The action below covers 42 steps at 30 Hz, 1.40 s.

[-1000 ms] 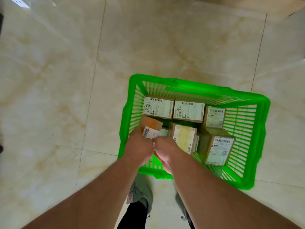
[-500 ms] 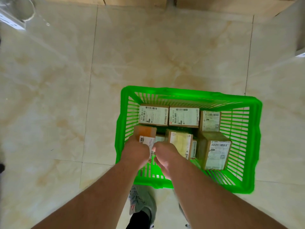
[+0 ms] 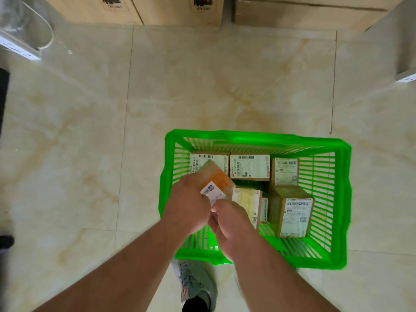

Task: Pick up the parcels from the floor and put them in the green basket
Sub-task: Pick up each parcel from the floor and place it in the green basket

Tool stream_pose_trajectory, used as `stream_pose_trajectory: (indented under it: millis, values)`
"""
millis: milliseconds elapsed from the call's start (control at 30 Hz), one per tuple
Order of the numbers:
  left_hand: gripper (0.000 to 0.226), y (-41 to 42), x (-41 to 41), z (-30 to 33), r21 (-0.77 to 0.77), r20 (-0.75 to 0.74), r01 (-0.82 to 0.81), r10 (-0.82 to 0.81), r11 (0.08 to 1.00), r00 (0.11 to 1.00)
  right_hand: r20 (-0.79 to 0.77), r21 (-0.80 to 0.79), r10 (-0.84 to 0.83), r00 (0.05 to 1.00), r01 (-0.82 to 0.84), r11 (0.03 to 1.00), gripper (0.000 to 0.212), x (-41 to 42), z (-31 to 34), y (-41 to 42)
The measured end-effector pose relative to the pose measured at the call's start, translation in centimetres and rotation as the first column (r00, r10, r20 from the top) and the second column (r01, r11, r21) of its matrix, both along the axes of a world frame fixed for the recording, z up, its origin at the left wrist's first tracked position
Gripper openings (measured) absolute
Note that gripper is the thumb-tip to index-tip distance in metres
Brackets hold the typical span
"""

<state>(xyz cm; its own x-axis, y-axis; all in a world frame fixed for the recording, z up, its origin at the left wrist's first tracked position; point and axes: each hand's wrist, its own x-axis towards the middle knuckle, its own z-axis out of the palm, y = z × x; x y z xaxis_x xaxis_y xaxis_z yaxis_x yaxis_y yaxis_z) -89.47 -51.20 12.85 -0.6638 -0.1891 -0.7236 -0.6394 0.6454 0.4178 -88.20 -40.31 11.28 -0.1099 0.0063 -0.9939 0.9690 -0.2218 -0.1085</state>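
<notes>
Left hand [image 3: 188,204] grips the orange-taped parcel [image 3: 217,179] over the green basket [image 3: 346,199], near-left corner; its long axis tilts toward the far-left. Right hand [image 3: 231,221] is just beside, fingers curled, contact unclear. Free slot lies directly below.

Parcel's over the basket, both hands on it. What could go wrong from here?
1. The orange parcel sits tilted in the left hand, with the right hand at its label end. If released from here, it may land askew on the labelled box beneath rather than flat.
2. The green basket already holds several boxes, leaving bare floor mainly at its near-left corner, so the parcel could wedge against the tall box.
</notes>
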Motion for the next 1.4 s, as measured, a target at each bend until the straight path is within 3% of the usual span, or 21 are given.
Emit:
stream_pose_trajectory:
  millis: [133,233,433,567,633,733,833,967,1033,1133,1200,1400]
  values:
    - [0.06,-0.4,-3.7,-0.4,-0.067,-0.049,0.214,-0.218,0.974,0.975,0.006,-0.183,-0.377,0.926,0.371,0.91,0.041,-1.2,0.3,-0.8]
    - [0.058,-0.6,-6.2,-1.6,-0.135,-0.026,0.38,-0.387,0.915,0.922,0.04,-0.275,-0.508,0.861,0.498,0.822,0.045,-2.1,-0.1,-1.8]
    - [0.055,-0.4,-8.5,-4.1,-0.235,0.011,0.564,-0.578,0.791,0.816,0.069,-0.264,-0.528,0.847,0.526,0.809,0.043,-3.6,-2.1,-2.8]
    - [0.058,-0.6,-9.0,-5.0,-0.261,0.015,0.585,-0.602,0.768,0.798,0.059,-0.278,-0.513,0.857,0.507,0.816,0.047,-4.2,-2.7,-2.8]
    - [0.059,-0.5,-8.6,-4.9,-0.242,-0.012,0.542,-0.561,0.805,0.828,0.046,-0.29,-0.491,0.87,0.482,0.827,0.044,-4.4,-2.7,-2.6]
    - [0.062,0.0,-6.1,-3.6,-0.156,-0.137,0.29,-0.311,0.944,0.94,-0.024,-0.256,-0.28,0.96,0.265,0.93,0.032,-3.7,-1.4,-1.2]
    - [0.05,1.6,-1.5,-1.7,-0.045,-0.171,0.009,-0.016,0.999,0.985,-0.145,-0.135,0.027,0.989,-0.047,0.99,0.025,-1.8,0.9,1.8]
    - [0.052,4.8,3.5,-0.7,0.142,0.197,-0.281,0.251,0.949,0.948,-0.161,0.184,0.165,0.973,-0.134,0.974,0.014,-0.5,3.1,7.7]
    - [0.053,5.9,4.5,-0.9,0.157,0.316,-0.358,0.297,0.92,0.901,-0.136,0.286,0.291,0.947,-0.244,0.927,0.015,-0.7,3.1,10.3]
    - [0.054,7.0,4.9,-1.6,0.134,0.372,-0.451,0.377,0.882,0.848,-0.114,0.406,0.585,0.803,-0.5,0.765,0.01,-1.3,1.7,12.7]
    - [0.055,7.6,4.7,-2.1,0.132,0.382,-0.46,0.383,0.878,0.841,-0.118,0.434,0.691,0.713,-0.589,0.682,0.016,-1.5,0.4,13.3]
    - [0.054,8.9,3.0,-4.0,0.164,0.329,-0.335,0.269,0.928,0.905,0.012,0.235,0.653,0.757,-0.637,0.734,0.023,-0.7,-2.7,13.1]
